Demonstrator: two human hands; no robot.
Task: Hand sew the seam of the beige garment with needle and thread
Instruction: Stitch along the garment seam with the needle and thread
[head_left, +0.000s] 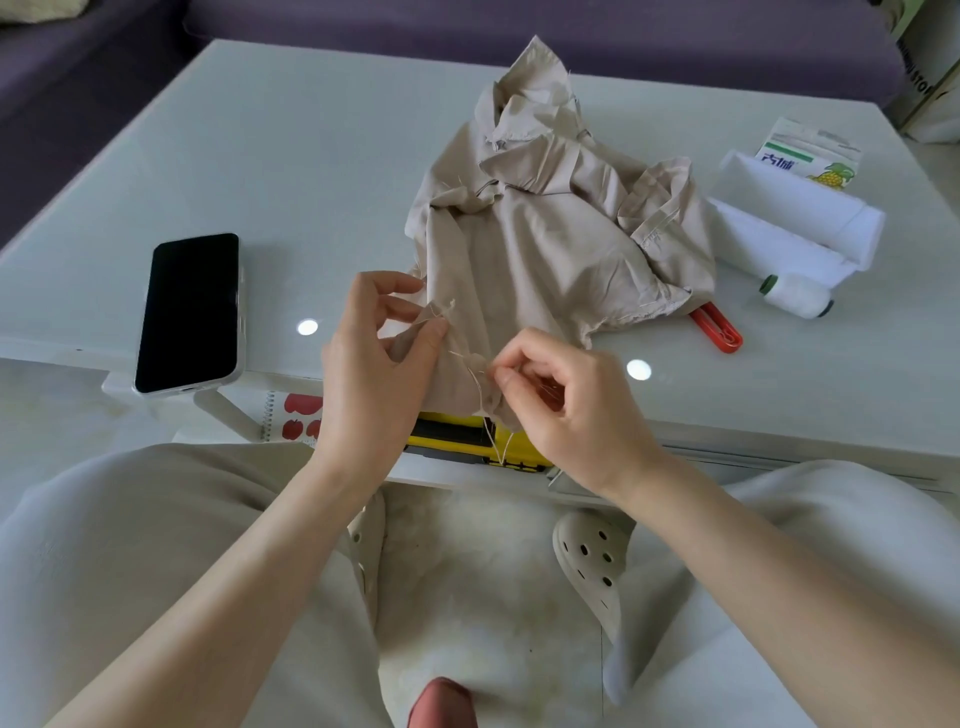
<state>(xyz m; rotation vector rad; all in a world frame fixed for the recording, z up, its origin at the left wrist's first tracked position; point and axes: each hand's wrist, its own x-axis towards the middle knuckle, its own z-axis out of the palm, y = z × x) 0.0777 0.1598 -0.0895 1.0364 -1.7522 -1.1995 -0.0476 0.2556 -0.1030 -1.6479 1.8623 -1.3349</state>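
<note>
Under right hand (566, 400), needle hidden, garment (545, 244) pinched.

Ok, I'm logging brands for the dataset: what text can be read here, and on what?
"STO", cut off by the frame, on the box at the top right edge.
Blue characters on the pineapple carton: too blurred to read.
Phone, thread spool, yellow case: no text visible.

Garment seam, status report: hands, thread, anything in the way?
Left hand pinches garment edge. Right hand pinches thread at seam; needle not visible. Phone, spool lie apart, off to the sides.
</note>
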